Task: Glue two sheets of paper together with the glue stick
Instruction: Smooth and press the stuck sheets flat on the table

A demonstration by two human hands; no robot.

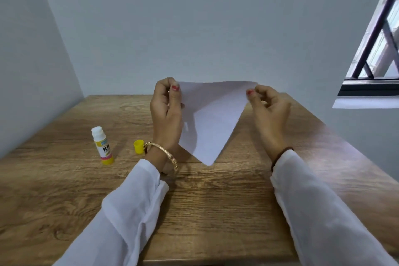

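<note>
At the left of the frame, your uncapped yellow-and-white glue stick (pixel 102 146) stands beside its small yellow cap (pixel 138 146) on the wooden table (pixel 216 211). Mid-frame, your left hand (pixel 166 114) and right hand (pixel 269 110) each pinch a top corner of the white paper (pixel 212 119), held up above the table. You seem to be checking the bond; next, probably press the sheets flat.

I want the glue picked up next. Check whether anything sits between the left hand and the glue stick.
Only the yellow cap stands on the table between the left hand and the uncapped glue stick, low and slightly nearer. The left hand itself pinches the paper, as does the right hand.
</note>
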